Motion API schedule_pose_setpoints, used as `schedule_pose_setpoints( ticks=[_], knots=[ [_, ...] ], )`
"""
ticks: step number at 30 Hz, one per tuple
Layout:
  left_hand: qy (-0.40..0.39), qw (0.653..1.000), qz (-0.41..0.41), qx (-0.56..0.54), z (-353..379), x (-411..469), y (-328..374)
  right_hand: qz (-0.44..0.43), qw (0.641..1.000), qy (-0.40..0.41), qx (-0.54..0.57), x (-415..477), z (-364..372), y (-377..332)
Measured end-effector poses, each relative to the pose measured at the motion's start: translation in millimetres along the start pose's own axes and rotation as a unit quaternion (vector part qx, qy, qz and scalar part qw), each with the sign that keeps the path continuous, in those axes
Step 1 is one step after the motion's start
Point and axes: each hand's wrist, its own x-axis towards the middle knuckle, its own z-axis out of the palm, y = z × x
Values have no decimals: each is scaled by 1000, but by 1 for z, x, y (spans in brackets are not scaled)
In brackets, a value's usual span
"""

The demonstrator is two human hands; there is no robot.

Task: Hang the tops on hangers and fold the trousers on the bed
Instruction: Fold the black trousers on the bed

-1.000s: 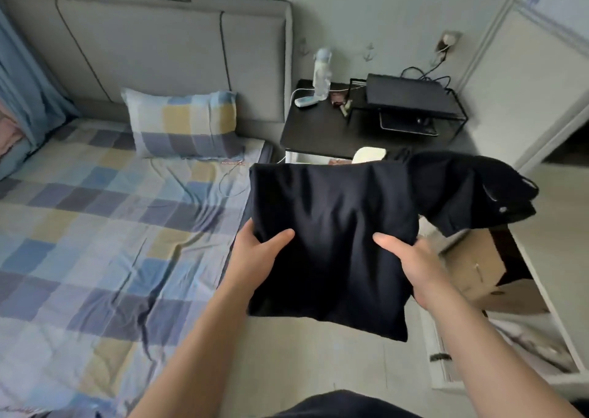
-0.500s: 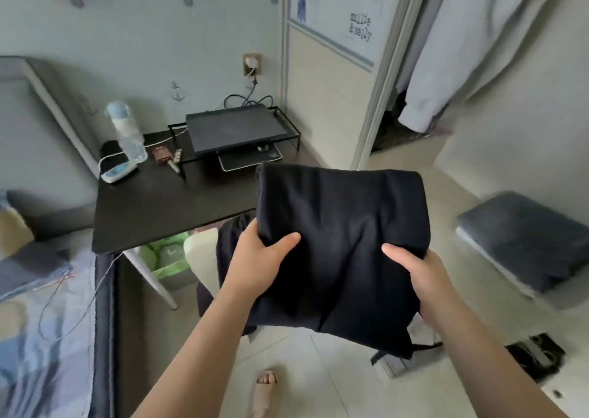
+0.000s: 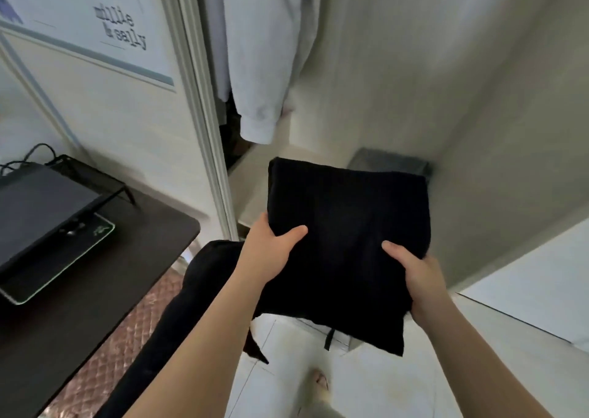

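Note:
A folded black garment (image 3: 347, 236) is held flat in front of me, above the floor. My left hand (image 3: 271, 248) grips its left edge with the thumb on top. My right hand (image 3: 414, 271) grips its right edge, thumb on top too. Another black piece of cloth (image 3: 204, 277) hangs under my left forearm; I cannot tell whether it belongs to the same garment. The bed is out of view.
An open wardrobe stands ahead with a white top (image 3: 264, 51) hanging inside and a grey folded item (image 3: 389, 162) on its shelf. The sliding door (image 3: 105, 105) is at the left. A dark desk (image 3: 95, 290) with a laptop (image 3: 41, 207) stands at the left. My foot (image 3: 318, 379) is on the tiled floor.
I have turned right, away from the bed and the desk, to face the wardrobe. Both hands keep the same hold on the black garment, now closer to the wardrobe opening.

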Motion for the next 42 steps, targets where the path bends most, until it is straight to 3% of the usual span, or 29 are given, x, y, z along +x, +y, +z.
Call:
schedule_pose_setpoints(
  ticks=[6,17,21,33,39,42],
  knots=[
    [-33,999,12,19,41,80,15,15,998,37,42,77,5,-5],
    [29,998,-33,54,54,227,36,75,994,14,77,241,72,-23],
    [10,997,-37,65,72,278,33,89,993,34,74,285,76,-29],
    [-194,980,-35,9,236,421,10,71,976,205,34,406,-24,-43],
    [-192,980,3,43,315,488,-14,7,962,270,-31,494,-57,-41],
    [-191,978,8,81,329,504,-38,51,941,307,-136,516,-64,-20]
  ],
)
